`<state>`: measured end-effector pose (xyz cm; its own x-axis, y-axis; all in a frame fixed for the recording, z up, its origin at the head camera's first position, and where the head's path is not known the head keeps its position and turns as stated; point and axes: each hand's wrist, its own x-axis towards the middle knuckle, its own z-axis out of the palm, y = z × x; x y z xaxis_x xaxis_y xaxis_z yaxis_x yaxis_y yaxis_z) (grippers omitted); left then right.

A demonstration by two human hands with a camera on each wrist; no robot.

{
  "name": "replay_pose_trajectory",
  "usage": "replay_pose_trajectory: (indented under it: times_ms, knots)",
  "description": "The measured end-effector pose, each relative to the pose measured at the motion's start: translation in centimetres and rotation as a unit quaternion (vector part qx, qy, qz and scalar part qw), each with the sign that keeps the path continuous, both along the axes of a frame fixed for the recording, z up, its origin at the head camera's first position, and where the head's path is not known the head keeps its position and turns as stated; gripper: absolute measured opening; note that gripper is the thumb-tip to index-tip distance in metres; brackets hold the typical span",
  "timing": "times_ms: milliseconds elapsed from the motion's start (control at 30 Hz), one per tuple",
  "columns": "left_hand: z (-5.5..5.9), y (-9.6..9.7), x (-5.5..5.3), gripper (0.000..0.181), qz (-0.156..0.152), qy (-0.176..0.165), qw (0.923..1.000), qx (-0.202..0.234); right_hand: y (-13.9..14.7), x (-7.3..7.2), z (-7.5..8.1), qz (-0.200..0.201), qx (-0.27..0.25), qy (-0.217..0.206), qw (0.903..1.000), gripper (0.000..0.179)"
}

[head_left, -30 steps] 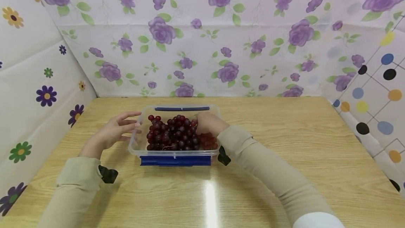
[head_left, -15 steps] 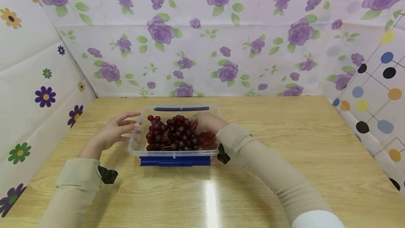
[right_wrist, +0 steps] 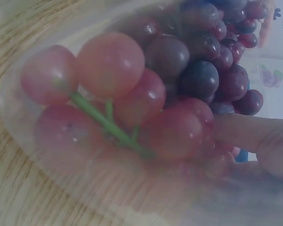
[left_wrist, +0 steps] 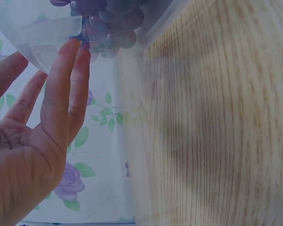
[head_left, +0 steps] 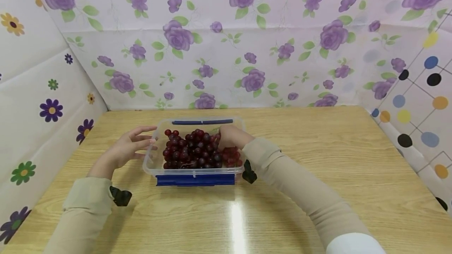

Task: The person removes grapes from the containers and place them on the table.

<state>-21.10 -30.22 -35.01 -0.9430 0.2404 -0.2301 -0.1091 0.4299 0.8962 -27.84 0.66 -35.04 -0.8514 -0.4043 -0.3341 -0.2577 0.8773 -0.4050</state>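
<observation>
I'm judging the red grapes [right_wrist: 111, 65] soft, favouring their green stem [right_wrist: 104, 119]; left grip [head_left: 125, 148] is resting spread, empty, at the container's [head_left: 194, 171] left; right grip's [head_left: 232, 136] hold I can't tell.

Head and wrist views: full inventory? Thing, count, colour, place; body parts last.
Wood-grain table: 1, light brown, foreground
Rectangular plastic box with latch strips: 1, clear with blue, on the table
Round grapes: many overlapping, dark purple to red, in the box
Thin stem: at least 1, green, among the redder grapes
Rose-print sheet: 1, white with purple roses, behind the table
Flower-print sheet: 1, white with multicoloured blooms, left
Dot-print sheet: 1, white with coloured dots, right
Wrist devices: 2, black, one per wrist
Sleeves: 2, beige, one each side; white section on the right
Left hand: 1, bare, at the box's left wall
Right hand: 1, bare, in the box's right end
</observation>
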Motion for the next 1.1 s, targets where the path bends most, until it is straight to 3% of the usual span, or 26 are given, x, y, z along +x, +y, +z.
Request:
replay_pose_trajectory:
  times_ms: [200,567,1100]
  knots:
    - [-0.11,-0.13,-0.03,0.066,-0.001,0.002,1.0,0.002,0.02,0.02,0.06,-0.016,-0.025,0.012,0.9995,0.047]
    - [-0.39,-0.17,-0.15,0.067,-0.002,0.001,1.0,0.003,0.27,0.0,-0.03,-0.018,-0.068,0.014,0.9974,0.056]
    - [-0.56,-0.26,-0.15,0.068,0.0,-0.002,0.9999,0.016,0.97,0.35,0.35,0.02,-0.102,0.023,0.9943,0.059]
